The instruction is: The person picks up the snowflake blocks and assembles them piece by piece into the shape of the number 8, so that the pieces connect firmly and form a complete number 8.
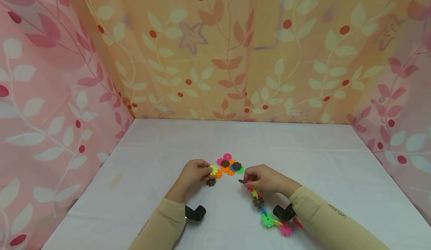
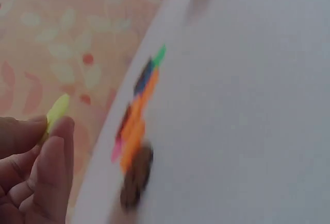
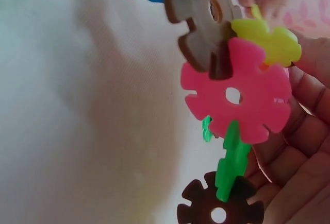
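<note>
My left hand [image 1: 192, 176] pinches a yellow notched plastic disc [image 2: 58, 109] between thumb and fingers, raised over the table in the left wrist view. My right hand [image 1: 267, 179] grips the upper end of a chain of interlocked notched discs. Close to the right fingers, the right wrist view shows a pink disc [image 3: 206, 87], a yellow disc [image 3: 270, 41], a green disc [image 3: 233, 162] seen edge-on and a dark brown disc [image 3: 196, 212]. Below the hand the chain runs down through a brown disc [image 1: 258, 202] and a green disc [image 1: 267, 220]. Its far end is partly hidden by the right sleeve.
Between the hands lies a small pile of loose discs, with orange [image 1: 230, 171], pink [image 1: 227, 156], brown [image 1: 225, 163] and green [image 1: 240, 170] ones. A brown disc [image 1: 211, 182] lies beside the left fingers. Patterned curtains [image 1: 229, 55] border the white table [image 1: 161, 141].
</note>
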{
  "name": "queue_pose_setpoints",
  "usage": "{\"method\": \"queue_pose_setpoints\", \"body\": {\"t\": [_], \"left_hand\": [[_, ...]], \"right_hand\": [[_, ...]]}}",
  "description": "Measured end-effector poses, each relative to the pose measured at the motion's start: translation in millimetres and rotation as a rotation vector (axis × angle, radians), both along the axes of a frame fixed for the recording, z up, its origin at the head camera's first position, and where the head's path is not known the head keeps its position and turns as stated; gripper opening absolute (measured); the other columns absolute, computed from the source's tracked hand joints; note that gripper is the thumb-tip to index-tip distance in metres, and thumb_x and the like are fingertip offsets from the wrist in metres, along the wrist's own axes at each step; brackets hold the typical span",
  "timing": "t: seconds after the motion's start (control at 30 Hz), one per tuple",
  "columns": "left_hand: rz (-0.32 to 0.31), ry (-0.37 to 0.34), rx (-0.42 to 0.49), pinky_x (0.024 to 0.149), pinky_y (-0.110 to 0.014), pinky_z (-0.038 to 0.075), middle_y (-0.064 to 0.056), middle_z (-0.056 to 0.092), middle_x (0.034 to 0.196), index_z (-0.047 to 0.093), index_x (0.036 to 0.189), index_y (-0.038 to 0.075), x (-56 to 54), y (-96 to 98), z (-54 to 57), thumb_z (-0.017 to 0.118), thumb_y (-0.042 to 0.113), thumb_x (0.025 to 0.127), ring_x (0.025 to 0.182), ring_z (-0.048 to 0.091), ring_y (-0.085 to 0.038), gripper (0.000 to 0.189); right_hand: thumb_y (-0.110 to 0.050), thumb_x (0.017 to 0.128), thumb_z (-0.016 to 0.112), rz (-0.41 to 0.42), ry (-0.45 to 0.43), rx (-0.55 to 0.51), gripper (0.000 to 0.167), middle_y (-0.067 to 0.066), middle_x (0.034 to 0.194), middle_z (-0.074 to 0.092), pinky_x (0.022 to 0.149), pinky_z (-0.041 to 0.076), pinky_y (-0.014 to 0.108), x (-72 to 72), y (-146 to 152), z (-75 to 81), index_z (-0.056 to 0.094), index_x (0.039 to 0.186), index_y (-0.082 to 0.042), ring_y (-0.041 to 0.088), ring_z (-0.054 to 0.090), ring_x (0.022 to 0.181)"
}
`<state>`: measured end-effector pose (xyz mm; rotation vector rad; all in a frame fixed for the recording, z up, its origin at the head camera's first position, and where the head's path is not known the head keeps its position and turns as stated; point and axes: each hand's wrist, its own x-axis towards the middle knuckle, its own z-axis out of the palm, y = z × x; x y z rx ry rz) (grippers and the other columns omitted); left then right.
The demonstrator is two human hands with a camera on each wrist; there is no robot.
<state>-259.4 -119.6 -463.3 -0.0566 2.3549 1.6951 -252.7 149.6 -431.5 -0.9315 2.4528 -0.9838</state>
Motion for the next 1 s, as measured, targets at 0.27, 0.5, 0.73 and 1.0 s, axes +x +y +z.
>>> {"method": "queue_pose_setpoints", "body": {"t": [0.27, 0.5, 0.73, 1.0], "left_hand": [[-0.051, -0.050, 0.228, 0.066, -0.031, 0.055, -0.009, 0.067, 0.076, 0.060, 0.088, -0.002, 18.2, 36.7, 1.8, 0.066, 0.013, 0.083, 0.072, 0.067, -0.023, 0.016], [-0.037, -0.063, 0.346, 0.067, -0.032, 0.055, -0.009, 0.066, 0.075, 0.059, 0.087, -0.003, 23.0, 50.4, -0.7, 0.066, 0.010, 0.083, 0.067, 0.066, -0.019, 0.015], [0.005, -0.069, 0.341, 0.065, -0.030, 0.055, -0.010, 0.065, 0.075, 0.059, 0.085, -0.002, 23.8, 54.0, 0.2, 0.066, 0.012, 0.083, 0.065, 0.067, -0.019, 0.016], [0.034, -0.088, 0.347, 0.063, -0.030, 0.055, -0.011, 0.066, 0.074, 0.057, 0.080, 0.000, 26.0, 59.3, 2.6, 0.065, 0.009, 0.084, 0.063, 0.067, -0.018, 0.013]], "right_hand": [[-0.012, 0.083, 0.066, 0.019, 0.097, -0.008, 0.005, -0.009, 0.076, 0.056, 0.057, 0.045, 0.022, 0.7, -7.4, 3.1, 0.062, 0.083, -0.014, 0.006, 0.048, 0.064], [-0.012, 0.082, 0.068, 0.007, 0.115, -0.025, 0.004, -0.010, 0.074, 0.059, 0.055, 0.045, 0.021, 1.5, -9.2, 3.5, 0.064, 0.082, -0.011, 0.004, 0.047, 0.061], [-0.010, 0.082, 0.067, 0.010, 0.120, -0.035, 0.006, -0.010, 0.075, 0.060, 0.056, 0.046, 0.021, 2.0, -11.4, 3.4, 0.064, 0.079, -0.014, 0.003, 0.048, 0.061], [-0.009, 0.083, 0.066, 0.021, 0.139, -0.052, 0.007, -0.006, 0.079, 0.063, 0.058, 0.046, 0.021, 1.0, -12.6, 1.5, 0.063, 0.078, -0.012, 0.003, 0.049, 0.064]]}}
